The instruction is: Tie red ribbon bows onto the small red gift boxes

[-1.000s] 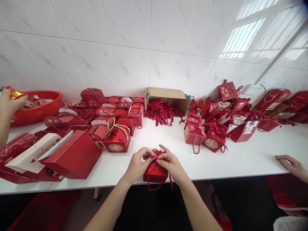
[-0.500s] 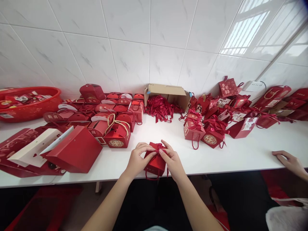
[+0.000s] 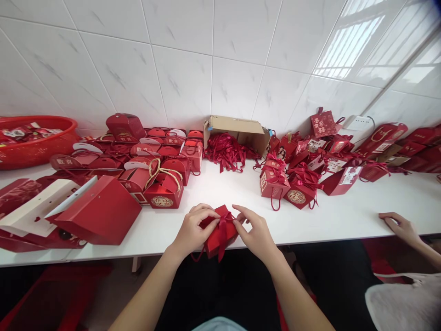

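A small red gift box stands at the table's front edge, between my two hands. A shiny dark red ribbon is tied in a bow on its top, with a tail hanging down the front. My left hand pinches the bow's left side between thumb and fingers. On the other side, my right hand has its thumb and a finger on the bow's right loop, the index finger held apart above. A thin red cord handle hangs at the box's lower left.
Red gift boxes crowd the left, beside larger red bags and a red basket. A cardboard box of loose ribbons lies against the wall. Ribboned boxes stand right; another person's hand rests farther right.
The gift box has turned and tipped, so the bow and its hanging tail now face me. My right hand has drawn slightly away to the right.
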Demonstrator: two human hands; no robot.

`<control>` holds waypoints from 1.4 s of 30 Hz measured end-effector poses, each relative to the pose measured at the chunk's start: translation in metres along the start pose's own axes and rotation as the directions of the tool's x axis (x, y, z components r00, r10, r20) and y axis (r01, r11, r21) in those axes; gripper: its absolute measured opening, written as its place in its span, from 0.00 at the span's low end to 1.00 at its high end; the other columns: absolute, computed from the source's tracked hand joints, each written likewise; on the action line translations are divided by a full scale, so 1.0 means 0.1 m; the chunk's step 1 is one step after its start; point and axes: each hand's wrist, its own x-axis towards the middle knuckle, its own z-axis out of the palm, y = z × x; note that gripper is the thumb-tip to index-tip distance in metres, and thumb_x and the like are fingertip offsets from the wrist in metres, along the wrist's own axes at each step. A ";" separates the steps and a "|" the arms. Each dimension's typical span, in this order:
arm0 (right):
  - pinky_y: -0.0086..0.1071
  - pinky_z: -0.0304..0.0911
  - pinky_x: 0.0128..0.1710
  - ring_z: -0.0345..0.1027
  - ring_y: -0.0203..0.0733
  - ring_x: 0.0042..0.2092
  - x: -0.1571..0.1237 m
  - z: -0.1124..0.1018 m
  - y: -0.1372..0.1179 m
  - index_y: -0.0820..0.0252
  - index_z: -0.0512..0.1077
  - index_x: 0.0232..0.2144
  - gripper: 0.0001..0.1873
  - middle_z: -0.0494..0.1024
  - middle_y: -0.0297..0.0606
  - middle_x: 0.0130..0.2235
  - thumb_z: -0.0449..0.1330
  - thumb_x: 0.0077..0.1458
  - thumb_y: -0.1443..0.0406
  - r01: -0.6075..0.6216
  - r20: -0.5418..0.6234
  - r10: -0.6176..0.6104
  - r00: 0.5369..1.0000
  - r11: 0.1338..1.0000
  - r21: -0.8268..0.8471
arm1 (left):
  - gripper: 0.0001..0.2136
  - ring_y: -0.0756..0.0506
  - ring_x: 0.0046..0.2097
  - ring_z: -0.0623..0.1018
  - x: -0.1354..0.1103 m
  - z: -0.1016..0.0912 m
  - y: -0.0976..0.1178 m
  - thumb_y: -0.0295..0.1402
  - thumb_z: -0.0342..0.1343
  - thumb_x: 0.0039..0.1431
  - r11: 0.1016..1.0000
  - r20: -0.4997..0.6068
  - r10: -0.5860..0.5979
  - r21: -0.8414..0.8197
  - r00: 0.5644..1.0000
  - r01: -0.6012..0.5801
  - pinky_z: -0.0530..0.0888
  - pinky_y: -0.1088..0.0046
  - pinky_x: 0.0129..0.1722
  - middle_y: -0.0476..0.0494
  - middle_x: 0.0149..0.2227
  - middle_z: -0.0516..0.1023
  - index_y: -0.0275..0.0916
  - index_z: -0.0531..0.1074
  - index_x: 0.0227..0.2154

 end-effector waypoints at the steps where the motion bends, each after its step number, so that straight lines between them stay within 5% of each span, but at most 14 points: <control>1: 0.34 0.67 0.34 0.68 0.38 0.30 0.00 -0.05 -0.04 0.56 0.67 0.53 0.22 0.76 0.34 0.28 0.56 0.55 0.66 -0.002 0.049 0.002 0.999 1.000 -0.007 | 0.05 0.45 0.40 0.75 0.00 0.00 0.00 0.30 0.54 0.57 1.000 0.006 0.014 0.013 1.000 -0.014 0.72 0.67 0.43 0.44 0.34 0.76 0.41 0.75 0.32; 5: 0.29 0.64 0.26 0.63 0.35 0.23 0.08 -0.25 -0.17 0.53 0.69 0.52 0.19 0.72 0.30 0.22 0.55 0.57 0.63 0.044 0.272 -0.030 0.962 0.998 -0.045 | 0.05 0.45 0.40 0.74 0.03 -0.04 -0.01 0.29 0.54 0.57 0.996 0.036 0.079 0.047 0.996 -0.080 0.70 0.66 0.43 0.44 0.32 0.76 0.41 0.75 0.31; 10: 0.39 0.66 0.47 0.68 0.43 0.48 0.34 -0.20 -0.07 0.49 0.69 0.52 0.21 0.73 0.41 0.48 0.54 0.57 0.68 0.354 0.330 -0.320 0.888 0.934 -0.049 | 0.05 0.45 0.39 0.74 0.06 -0.14 -0.01 0.28 0.55 0.55 0.992 0.050 0.101 0.068 0.994 -0.104 0.70 0.65 0.43 0.44 0.32 0.76 0.41 0.75 0.31; 15: 0.32 0.68 0.37 0.69 0.38 0.36 0.41 -0.10 0.08 0.45 0.71 0.51 0.22 0.74 0.38 0.37 0.49 0.59 0.70 0.480 0.377 -0.424 0.824 0.875 -0.064 | 0.05 0.45 0.38 0.74 0.10 -0.22 -0.01 0.28 0.55 0.54 0.991 0.102 0.113 0.062 0.988 -0.120 0.71 0.67 0.40 0.44 0.31 0.77 0.42 0.76 0.30; 22: 0.29 0.65 0.33 0.65 0.38 0.33 0.37 -0.16 0.04 0.49 0.76 0.45 0.23 0.72 0.39 0.33 0.48 0.56 0.74 0.574 0.467 -0.447 0.762 0.801 -0.171 | 0.05 0.45 0.39 0.75 0.16 -0.26 -0.01 0.30 0.55 0.56 0.975 0.185 0.149 0.135 0.971 -0.175 0.69 0.66 0.44 0.47 0.30 0.79 0.44 0.76 0.31; 33: 0.29 0.63 0.32 0.61 0.37 0.31 0.32 -0.14 0.15 0.45 0.77 0.43 0.25 0.67 0.35 0.30 0.50 0.53 0.76 0.584 0.443 -0.486 0.754 0.804 -0.112 | 0.05 0.44 0.37 0.74 0.23 -0.34 -0.09 0.30 0.55 0.55 0.912 0.142 0.151 0.362 0.978 -0.194 0.61 0.62 0.47 0.51 0.30 0.80 0.44 0.75 0.28; 38: 0.28 0.65 0.33 0.59 0.35 0.32 0.32 -0.11 0.25 0.46 0.77 0.43 0.26 0.64 0.36 0.32 0.52 0.52 0.78 0.545 0.434 -0.472 0.767 0.837 -0.054 | 0.06 0.45 0.39 0.73 0.22 -0.36 -0.08 0.31 0.51 0.58 0.973 0.220 0.041 0.211 0.975 -0.088 0.65 0.66 0.46 0.48 0.34 0.77 0.43 0.73 0.32; 42: 0.28 0.65 0.33 0.59 0.34 0.32 0.34 -0.09 0.29 0.51 0.78 0.41 0.23 0.61 0.36 0.32 0.51 0.55 0.78 0.533 0.419 -0.480 0.771 0.846 -0.009 | 0.09 0.45 0.48 0.69 0.20 -0.36 -0.05 0.33 0.45 0.62 0.997 0.362 -0.052 0.078 0.931 0.026 0.66 0.68 0.50 0.44 0.42 0.72 0.42 0.70 0.32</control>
